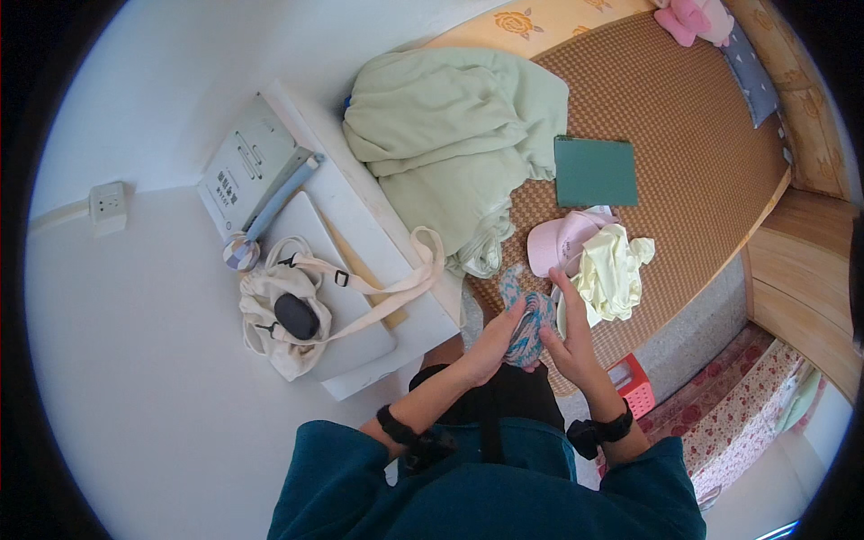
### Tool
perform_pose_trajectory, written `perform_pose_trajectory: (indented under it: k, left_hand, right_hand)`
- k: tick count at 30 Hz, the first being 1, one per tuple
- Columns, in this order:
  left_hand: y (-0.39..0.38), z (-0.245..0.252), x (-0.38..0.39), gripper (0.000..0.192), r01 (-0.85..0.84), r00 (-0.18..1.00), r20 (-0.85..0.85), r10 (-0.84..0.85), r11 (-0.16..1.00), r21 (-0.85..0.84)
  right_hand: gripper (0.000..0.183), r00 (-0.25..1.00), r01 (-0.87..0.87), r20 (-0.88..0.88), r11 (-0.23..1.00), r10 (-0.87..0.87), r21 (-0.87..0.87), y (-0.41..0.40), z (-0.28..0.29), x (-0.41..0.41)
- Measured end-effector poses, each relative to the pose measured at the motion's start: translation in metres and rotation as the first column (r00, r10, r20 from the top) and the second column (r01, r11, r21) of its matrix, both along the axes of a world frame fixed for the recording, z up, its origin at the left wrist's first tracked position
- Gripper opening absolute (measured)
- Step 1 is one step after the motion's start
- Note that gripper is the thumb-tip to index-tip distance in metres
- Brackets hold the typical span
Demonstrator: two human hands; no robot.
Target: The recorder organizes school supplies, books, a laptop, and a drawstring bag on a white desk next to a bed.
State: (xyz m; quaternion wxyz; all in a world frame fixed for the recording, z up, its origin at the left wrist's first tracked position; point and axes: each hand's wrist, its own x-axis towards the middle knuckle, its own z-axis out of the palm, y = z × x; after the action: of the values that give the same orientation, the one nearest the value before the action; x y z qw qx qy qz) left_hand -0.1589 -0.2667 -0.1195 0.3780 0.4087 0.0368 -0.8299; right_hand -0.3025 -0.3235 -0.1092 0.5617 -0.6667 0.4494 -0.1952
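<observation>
My left hand is closed around a coiled strip of pink, grey and blue patterned cord or fabric, its thumb lying along the near-left side. A short length of the strip sticks up beyond the coil. At the coil's right edge is my right hand, thumb and index finger spread apart, the thumb tip against the coil. Its other fingers are partly hidden. Just beyond the hands, on a woven mat, lie a pink cap and a crumpled pale yellow satiny cloth.
A green spiral notebook and a light green blanket lie on the bed. Left stands a white table bearing a laptop, a cream drawstring bag, a black oval case and a printed box. A red stool stands at right.
</observation>
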Motion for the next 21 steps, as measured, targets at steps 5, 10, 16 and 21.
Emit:
perform_pose_trajectory:
  k: [5,10,16,21]
  left_hand:
    - [0.004,-0.009,-0.01,0.045,-0.126,0.992,0.0,0.126,0.991,0.042]
    - [0.01,-0.019,-0.008,0.047,-0.032,0.99,0.141,0.032,0.999,-0.003]
    - [0.006,-0.022,0.002,0.055,-0.025,0.981,0.19,0.024,1.0,0.005]
    - [0.008,-0.019,0.001,0.065,0.126,0.963,0.239,-0.123,0.992,0.005]
  right_hand:
    - [0.086,0.982,-0.179,0.011,0.955,0.187,-0.238,0.007,0.011,0.01]
    - [0.102,0.915,-0.392,-0.219,0.876,0.339,-0.282,0.001,0.011,0.0]
    - [0.081,0.844,-0.535,-0.119,0.83,0.522,-0.156,-0.009,0.027,0.003]
    - [0.061,0.89,-0.451,0.046,0.89,0.454,-0.06,-0.004,0.002,-0.014]
